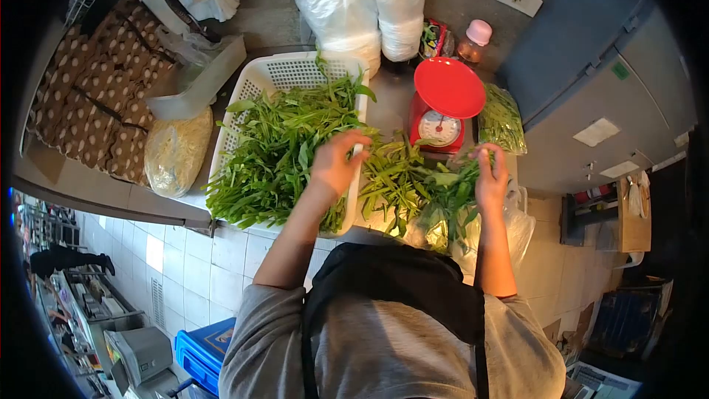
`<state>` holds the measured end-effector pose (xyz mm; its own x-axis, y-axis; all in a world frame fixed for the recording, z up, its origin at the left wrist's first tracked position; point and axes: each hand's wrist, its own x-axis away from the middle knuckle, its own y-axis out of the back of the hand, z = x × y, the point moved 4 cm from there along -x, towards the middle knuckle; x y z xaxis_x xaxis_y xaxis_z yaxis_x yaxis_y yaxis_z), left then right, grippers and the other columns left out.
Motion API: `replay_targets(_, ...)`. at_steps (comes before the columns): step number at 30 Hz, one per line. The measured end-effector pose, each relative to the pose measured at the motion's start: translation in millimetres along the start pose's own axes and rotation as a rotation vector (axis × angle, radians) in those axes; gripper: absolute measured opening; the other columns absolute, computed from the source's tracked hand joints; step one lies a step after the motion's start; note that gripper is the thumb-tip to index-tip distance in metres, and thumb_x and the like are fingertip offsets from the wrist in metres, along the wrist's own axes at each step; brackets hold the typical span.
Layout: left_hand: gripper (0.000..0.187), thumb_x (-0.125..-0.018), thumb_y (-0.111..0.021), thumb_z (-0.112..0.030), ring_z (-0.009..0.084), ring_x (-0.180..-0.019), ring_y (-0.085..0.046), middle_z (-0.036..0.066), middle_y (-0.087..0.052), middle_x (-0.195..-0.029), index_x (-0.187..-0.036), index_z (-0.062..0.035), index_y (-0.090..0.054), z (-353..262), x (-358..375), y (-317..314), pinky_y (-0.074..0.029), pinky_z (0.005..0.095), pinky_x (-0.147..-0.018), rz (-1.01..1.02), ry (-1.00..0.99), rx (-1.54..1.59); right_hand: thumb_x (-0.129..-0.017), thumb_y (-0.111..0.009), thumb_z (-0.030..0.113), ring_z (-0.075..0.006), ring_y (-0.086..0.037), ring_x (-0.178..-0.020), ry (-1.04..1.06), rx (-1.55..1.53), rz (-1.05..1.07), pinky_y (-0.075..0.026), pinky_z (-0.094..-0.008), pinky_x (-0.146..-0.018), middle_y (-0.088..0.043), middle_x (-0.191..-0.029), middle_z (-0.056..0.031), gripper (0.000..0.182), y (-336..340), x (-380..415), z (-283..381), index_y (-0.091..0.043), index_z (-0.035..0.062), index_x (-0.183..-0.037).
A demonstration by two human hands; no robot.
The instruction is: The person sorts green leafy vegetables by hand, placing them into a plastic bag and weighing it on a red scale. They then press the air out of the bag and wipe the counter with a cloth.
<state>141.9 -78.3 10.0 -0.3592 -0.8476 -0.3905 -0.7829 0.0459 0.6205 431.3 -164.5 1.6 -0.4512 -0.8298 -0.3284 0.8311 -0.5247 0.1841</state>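
My left hand (338,164) hovers at the right rim of a white perforated basket (353,66). Its fingers are bent but apart, with nothing visible between them. Long-leaved, water-spinach-like greens (288,140) are heaped in that basket. Farther right, my right hand (490,181) is closed at the edge of a bunch of leafy greens (452,188), seemingly gripping some stems; the fingers partly hide the contact. Below the bunch is a clear plastic bag (509,233). Loose cut greens (391,177) lie on the counter between my hands.
A red dial scale (449,96) stands behind the loose greens, beside bagged green pods or stems (502,122). White plastic bag stacks (340,11) and a pink-capped jar (474,41) line the wall. Egg trays (96,89) and a bag of pale shreds (177,151) sit left.
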Motion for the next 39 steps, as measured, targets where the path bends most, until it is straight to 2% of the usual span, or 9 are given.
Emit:
replay_targets(2,0.014,-0.082,-0.063,-0.009,0.0282,-0.081,-0.065,0.013,-0.067,-0.094,-0.095,-0.0079,-0.067,32,-8,36,-0.052,0.0334,-0.070,-0.151,0.262,-0.110,-0.097,-0.048,0.017,-0.0129,-0.052,-0.082,-0.037,-0.079,-0.018,-0.042,-0.0282,-0.082,-0.055,-0.082,-0.0036,0.014,7,1,-4,-0.052,0.0033,-0.098)
replay_targets(4,0.010,-0.082,-0.057,-0.009,0.0311,-0.068,-0.064,0.016,-0.065,-0.080,-0.084,-0.0067,-0.066,68,-9,72,-0.052,0.0385,-0.061,-0.359,0.266,-0.542,-0.097,-0.047,0.017,-0.0133,-0.053,-0.077,-0.036,-0.143,-0.040,-0.045,-0.0296,-0.079,-0.053,-0.079,-0.0042,0.015,10,1,-9,-0.051,0.0027,-0.099)
replay_targets(9,0.033,-0.080,-0.066,-0.030,0.0300,-0.076,-0.066,0.017,-0.065,-0.083,-0.089,0.0009,-0.063,155,6,84,-0.055,0.0398,-0.062,0.061,0.718,-0.891,-0.097,-0.047,0.016,-0.0129,-0.054,-0.074,-0.026,-0.206,0.006,-0.046,-0.0282,-0.072,-0.053,-0.079,-0.0045,0.015,-4,2,-7,-0.049,0.0015,-0.100)
replay_targets(16,0.037,-0.077,-0.069,-0.036,0.0300,-0.074,-0.066,0.017,-0.065,-0.075,-0.086,0.0001,-0.065,155,7,88,-0.055,0.0399,-0.061,0.080,0.794,-0.880,-0.097,-0.046,0.016,-0.0130,-0.055,-0.071,-0.023,-0.173,0.040,-0.046,-0.0274,-0.071,-0.054,-0.075,-0.0046,0.015,-11,7,6,-0.049,0.0012,-0.098)
replay_targets(19,0.030,-0.073,-0.069,-0.028,0.0329,-0.073,-0.065,0.018,-0.065,-0.075,-0.083,-0.0004,-0.066,150,8,105,-0.053,0.0408,-0.064,-0.148,0.512,-0.821,-0.097,-0.046,0.015,-0.0127,-0.055,-0.071,-0.025,-0.176,0.026,-0.046,-0.0272,-0.071,-0.054,-0.076,-0.0046,0.014,-6,8,4,-0.049,0.0010,-0.098)
replay_targets(29,0.024,-0.080,-0.062,-0.017,0.0354,-0.081,-0.063,0.018,-0.066,-0.084,-0.100,-0.0057,-0.066,12,-10,162,-0.048,0.0413,-0.071,-0.581,0.345,-0.276,-0.097,-0.048,0.016,-0.0125,-0.054,-0.072,-0.050,-0.176,0.031,-0.047,-0.0291,-0.072,-0.053,-0.076,-0.0039,0.014,-8,6,10,-0.050,0.0024,-0.100)
replay_targets(35,0.021,-0.085,-0.054,-0.021,0.0392,-0.082,-0.061,0.021,-0.064,-0.082,-0.097,-0.0074,-0.065,103,10,127,-0.047,0.0460,-0.072,-0.166,0.289,-0.731,-0.095,-0.051,0.016,-0.0114,-0.055,-0.072,-0.061,-0.088,0.033,-0.045,-0.0245,-0.069,-0.054,-0.081,-0.0032,0.014,-6,7,5,-0.050,0.0028,-0.101)
replay_targets(36,0.019,-0.086,-0.051,-0.020,0.0390,-0.080,-0.061,0.021,-0.064,-0.080,-0.092,-0.0073,-0.064,86,6,134,-0.048,0.0456,-0.070,-0.148,0.454,-0.687,-0.095,-0.052,0.015,-0.0108,-0.055,-0.072,-0.052,-0.069,0.031,-0.044,-0.0241,-0.069,-0.054,-0.080,-0.0031,0.013,-6,5,10,-0.050,0.0029,-0.101)
replay_targets(39,0.019,-0.088,-0.051,-0.021,0.0386,-0.079,-0.062,0.021,-0.064,-0.080,-0.092,-0.0076,-0.064,33,-8,157,-0.048,0.0438,-0.068,-0.319,0.538,-0.729,-0.095,-0.052,0.013,-0.0093,-0.054,-0.072,-0.051,-0.014,0.047,-0.043,-0.0232,-0.068,-0.055,-0.079,-0.0030,0.012,-8,8,19,-0.050,0.0033,-0.101)
